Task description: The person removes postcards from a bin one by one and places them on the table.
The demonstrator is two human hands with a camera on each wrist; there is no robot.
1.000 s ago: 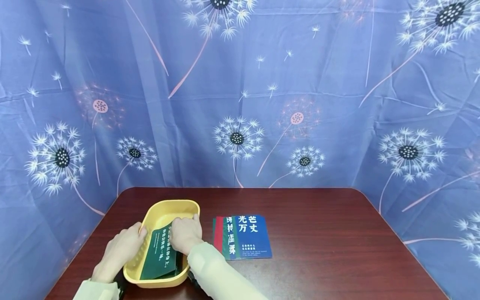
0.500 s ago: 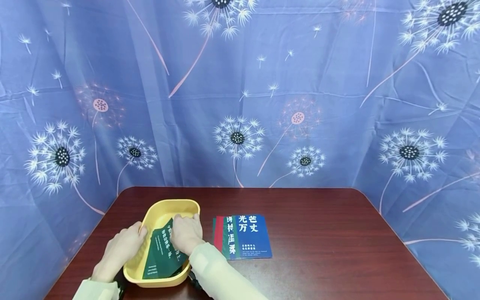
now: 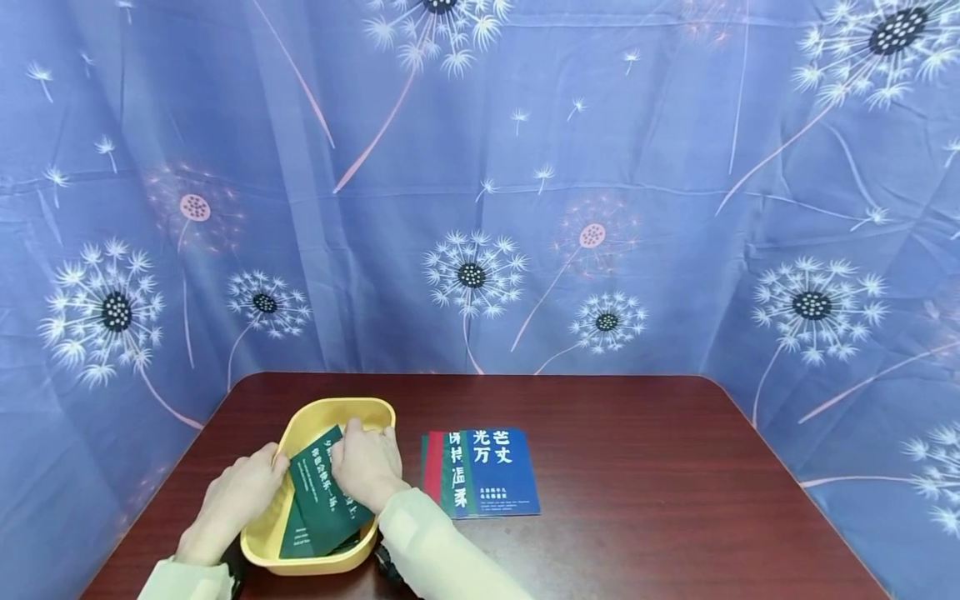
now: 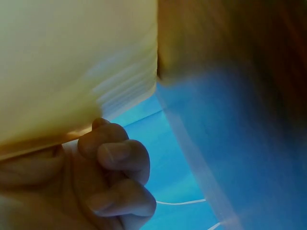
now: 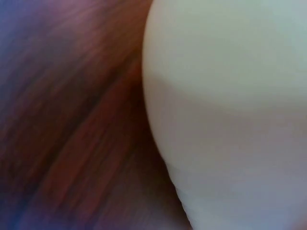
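Observation:
Toward the table's left side stands a yellow plastic basket (image 3: 318, 568) with green cards in it. My left hand (image 3: 240, 500) grips its left rim; in the left wrist view curled fingers (image 4: 127, 158) lie against the outer wall (image 4: 57, 62). Inside the basket my right hand (image 3: 369, 462) pinches a dark green card (image 3: 318, 517) with white Chinese lettering, its fingertips hidden. That card lies slanted over other green cards (image 3: 347, 543). The right wrist view holds only a blurred part of the basket (image 5: 230, 96), without the hand.
Right of the basket lies a fanned set of cards: a blue one (image 3: 502, 475) on top, then green (image 3: 459, 479) and red (image 3: 432, 467) edges. The dark red wooden table (image 3: 675, 483) ends at a blue dandelion-print cloth (image 3: 480, 167).
The top green card has turned anticlockwise and shifted up and left in the basket with my right hand. My left hand keeps its grip on the rim.

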